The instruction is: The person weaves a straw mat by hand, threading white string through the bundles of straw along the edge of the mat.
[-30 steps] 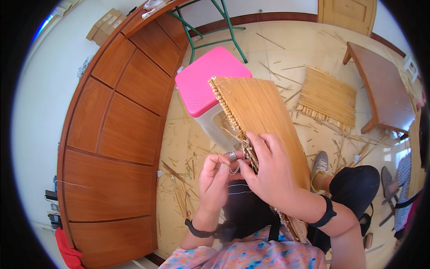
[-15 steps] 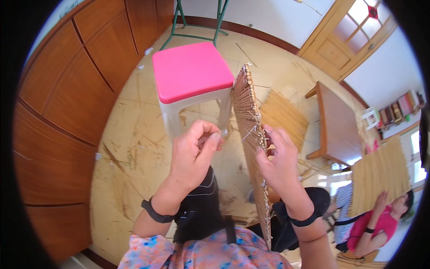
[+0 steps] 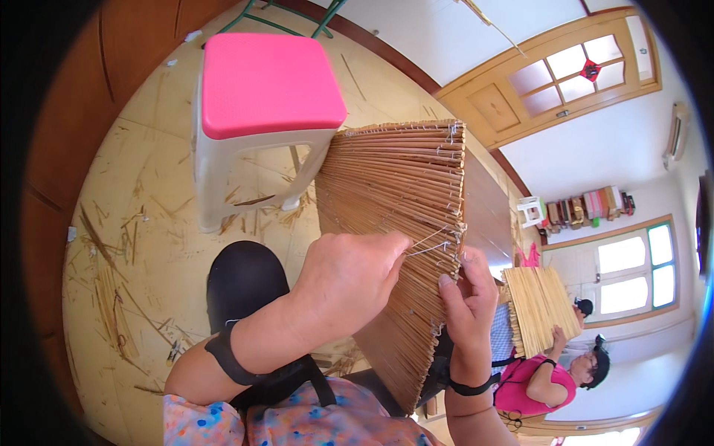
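Left hand (image 3: 346, 271) is pinching thread (image 3: 429, 241), finger and thumb together; strands are running straight to the mat's near edge, so probably being kept taut. Right hand (image 3: 470, 293) is clamping that edge of the stick mat (image 3: 394, 189), thumb on one face, fingers behind, likely steadying it. Mat is standing tilted in front of the person, right of the pink-topped stool (image 3: 271, 89); can't tell whether they're touching. Co-worker (image 3: 547, 383) is holding another mat (image 3: 541, 308).

Pic is bright w/ daylight; window (image 3: 623, 294) on R glows white. Cabinet (image 3: 63, 141) on L v. dim. Black round edges, lines bend near rim.
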{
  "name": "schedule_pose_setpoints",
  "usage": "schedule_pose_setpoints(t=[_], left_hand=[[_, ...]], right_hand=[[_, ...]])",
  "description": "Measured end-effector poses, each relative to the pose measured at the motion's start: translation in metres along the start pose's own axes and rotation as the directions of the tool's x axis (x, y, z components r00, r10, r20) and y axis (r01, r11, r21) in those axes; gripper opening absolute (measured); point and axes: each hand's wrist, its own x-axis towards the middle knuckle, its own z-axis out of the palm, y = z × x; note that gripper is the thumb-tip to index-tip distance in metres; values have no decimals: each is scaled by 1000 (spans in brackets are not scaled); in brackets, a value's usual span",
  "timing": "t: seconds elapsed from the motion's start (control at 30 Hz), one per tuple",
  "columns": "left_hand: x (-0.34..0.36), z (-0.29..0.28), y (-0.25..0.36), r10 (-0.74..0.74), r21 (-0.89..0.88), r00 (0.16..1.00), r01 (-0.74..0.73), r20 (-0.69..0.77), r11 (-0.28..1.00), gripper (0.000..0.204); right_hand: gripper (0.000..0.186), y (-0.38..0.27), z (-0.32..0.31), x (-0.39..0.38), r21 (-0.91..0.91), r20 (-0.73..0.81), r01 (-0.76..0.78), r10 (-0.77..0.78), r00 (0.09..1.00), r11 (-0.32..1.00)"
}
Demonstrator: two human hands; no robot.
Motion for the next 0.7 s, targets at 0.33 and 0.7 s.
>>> schedule_pose_setpoints(t=[0.33, 0.7], left_hand=[[-2, 17, 3, 56, -92, 998, -53, 31, 994, 20], [18, 57, 10, -74, -326, 997, 75, 14, 943, 13]], right_hand=[[36, 3, -17, -6, -30, -9, -24, 24, 1000, 999], [48, 4, -25, -9, 151, 47, -96, 90, 995, 984]])
